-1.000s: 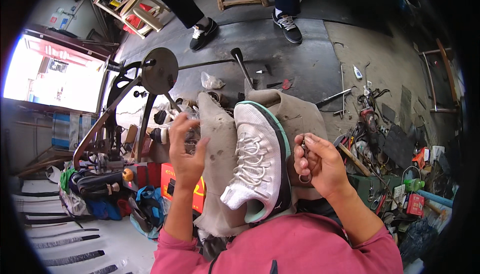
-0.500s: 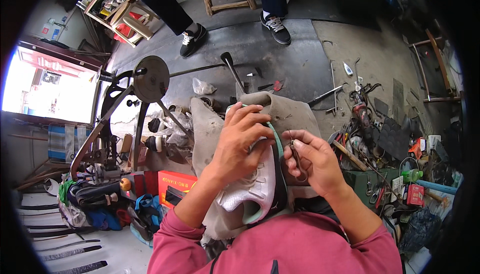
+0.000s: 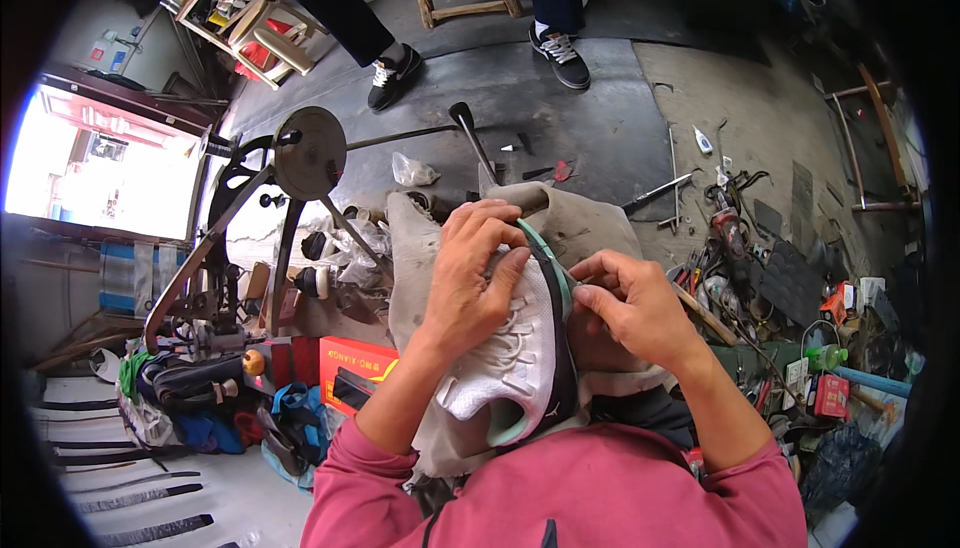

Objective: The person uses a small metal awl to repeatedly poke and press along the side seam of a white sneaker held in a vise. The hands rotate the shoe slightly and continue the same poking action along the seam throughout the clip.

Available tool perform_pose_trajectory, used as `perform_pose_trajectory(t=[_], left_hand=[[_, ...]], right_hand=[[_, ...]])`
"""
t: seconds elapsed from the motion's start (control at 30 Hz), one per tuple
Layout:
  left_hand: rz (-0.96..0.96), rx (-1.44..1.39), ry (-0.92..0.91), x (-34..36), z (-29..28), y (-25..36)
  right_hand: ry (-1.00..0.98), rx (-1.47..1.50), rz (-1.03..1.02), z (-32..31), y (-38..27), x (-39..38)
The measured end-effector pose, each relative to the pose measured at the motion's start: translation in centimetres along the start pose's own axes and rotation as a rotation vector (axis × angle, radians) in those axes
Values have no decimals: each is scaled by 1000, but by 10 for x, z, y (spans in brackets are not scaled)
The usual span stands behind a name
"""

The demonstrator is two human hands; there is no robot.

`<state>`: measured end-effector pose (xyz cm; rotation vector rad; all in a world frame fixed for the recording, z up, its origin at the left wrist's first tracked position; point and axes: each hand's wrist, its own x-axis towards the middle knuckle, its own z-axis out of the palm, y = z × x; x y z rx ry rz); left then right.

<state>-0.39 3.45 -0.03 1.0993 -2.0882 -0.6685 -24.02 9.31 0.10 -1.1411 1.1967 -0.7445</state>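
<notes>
A white lace-up sneaker (image 3: 505, 363) with a black and mint-green sole lies tilted on a worn grey cloth (image 3: 590, 223) over my lap, its heel opening toward me. My left hand (image 3: 475, 273) is wrapped over the toe, thumb on the upper near the laces. At the sole's right edge, close to the toe, my right hand (image 3: 635, 308) has thumb and forefinger pinched together against the sole. What those fingers hold is hidden; in the earlier picture a thin metal tool with a looped handle showed there.
A hand-cranked machine with a round wheel (image 3: 310, 153) stands at the left, beside an orange box (image 3: 350, 373). Tools and parts are heaped on the right around a wooden handle (image 3: 705, 310). Across from me a person's black shoes (image 3: 560, 58) rest on dark floor mats by a wooden stool (image 3: 467, 10).
My right hand has closed in on the sole's edge, and the metal tool has gone out of sight. My left hand has shifted slightly left, its fingers more bent around the toe.
</notes>
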Motion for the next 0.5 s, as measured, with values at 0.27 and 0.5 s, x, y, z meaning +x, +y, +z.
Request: perform_pose_trajectory(t=[0.27, 0.5], left_hand=[[-65, 35, 139, 6, 6, 0], [-128, 25, 111, 7, 8, 0]], right_hand=[[31, 65, -291, 3, 15, 23], [160, 285, -337, 11, 11, -10]])
